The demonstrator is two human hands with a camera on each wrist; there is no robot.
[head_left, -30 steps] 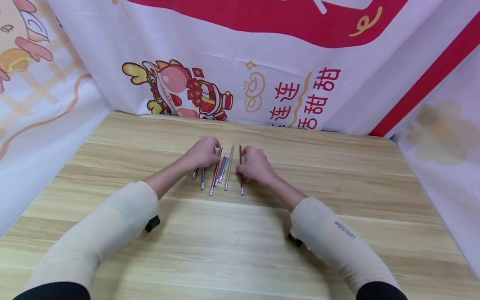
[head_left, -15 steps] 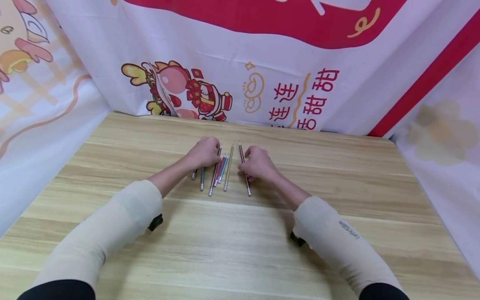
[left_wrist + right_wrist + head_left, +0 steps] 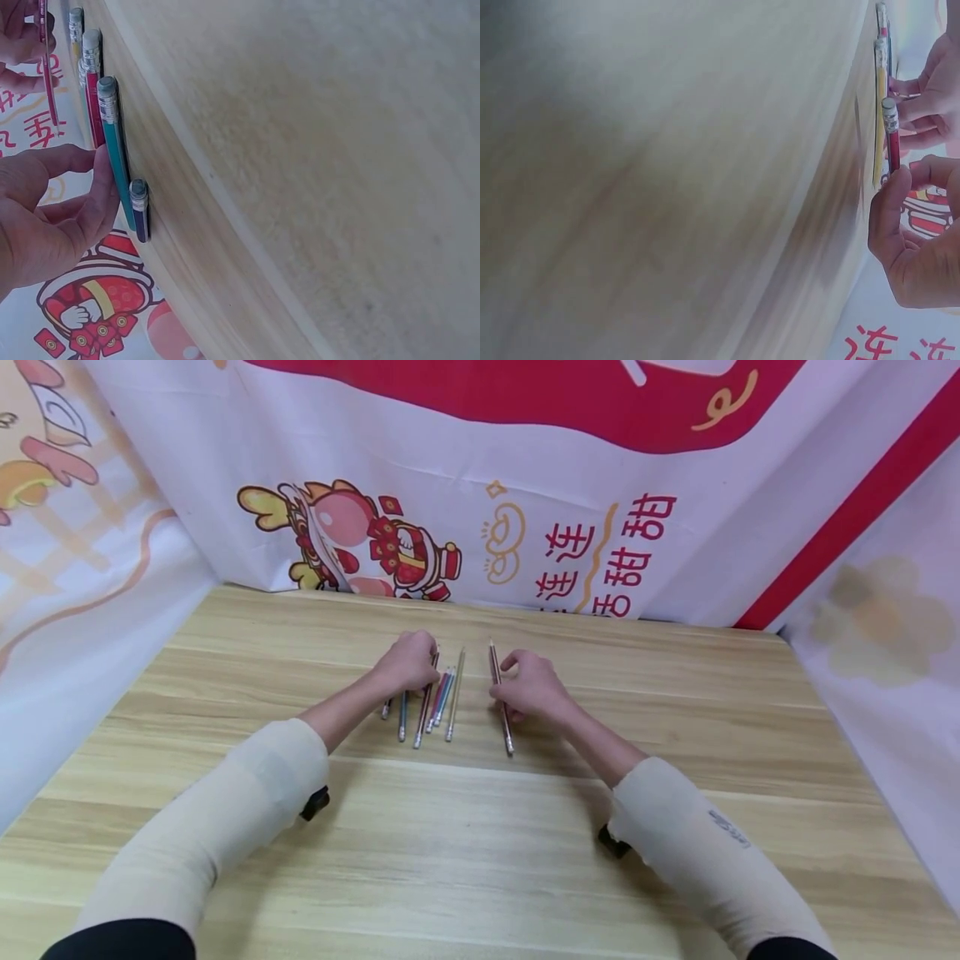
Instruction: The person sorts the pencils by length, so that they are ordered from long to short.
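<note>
Pencils lie side by side in a small row (image 3: 431, 702) on the wooden table (image 3: 480, 827), their length running away from the person and their eraser ends toward the near edge. One dark red pencil (image 3: 501, 697) lies apart from the row, to its right, and the right hand (image 3: 532, 687) pinches it about its middle, thumb and fingers curled round the shaft; the right wrist view shows the thumb (image 3: 889, 206) pressed against the shaft just below the metal eraser band. Whether this pencil rests on the wood or is raised slightly off it cannot be told. The left hand (image 3: 408, 662) rests on the far part of the row with its fingers loosely bent over the pencils, and in the left wrist view its fingertips (image 3: 105, 172) touch the teal pencil (image 3: 114, 146), with a short dark blue pencil (image 3: 139, 208) on the outer side and a red one (image 3: 92, 82) on the inner side. A pale yellow pencil (image 3: 454, 693) forms the right edge of the row, nearest the separated one. Both forearms wear cream sleeves (image 3: 225, 810). Behind and beside the table hang printed white and red banners (image 3: 525, 485) with a cartoon figure (image 3: 360, 539) and red characters.
</note>
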